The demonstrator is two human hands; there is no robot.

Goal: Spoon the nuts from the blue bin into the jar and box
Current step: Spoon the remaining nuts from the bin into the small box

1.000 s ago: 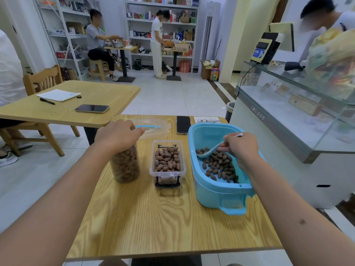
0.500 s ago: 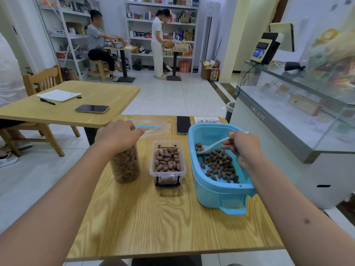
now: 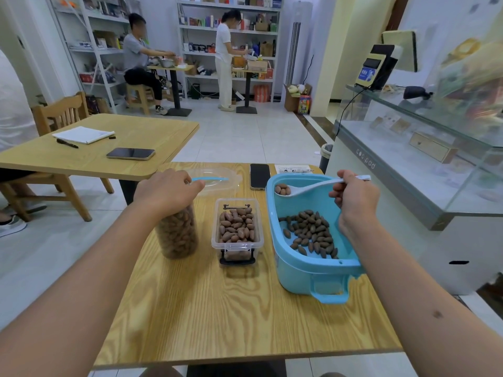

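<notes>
A blue bin (image 3: pixel 307 270) stands on the right of the wooden table, with brown nuts (image 3: pixel 310 234) scattered on its floor. My right hand (image 3: pixel 353 197) grips a white spoon (image 3: pixel 307 187) held above the bin's far end; a couple of nuts lie in its bowl. A clear jar (image 3: pixel 177 235), nearly full of nuts, stands on the left, and my left hand (image 3: pixel 166 190) rests closed over its top. Between jar and bin sits a clear plastic box (image 3: pixel 237 229) heaped with nuts.
A clear lid with a blue strip (image 3: pixel 215 179) and a black phone (image 3: pixel 260 176) lie at the table's far edge. A glass counter (image 3: pixel 408 164) stands close on the right. Another table (image 3: pixel 89 151) with a phone and notepad is at left. Two people work at the back shelves.
My right hand has lifted the spoon out of the nuts and up above the bin's far end, carrying a couple of nuts. My left hand stayed on the jar.
</notes>
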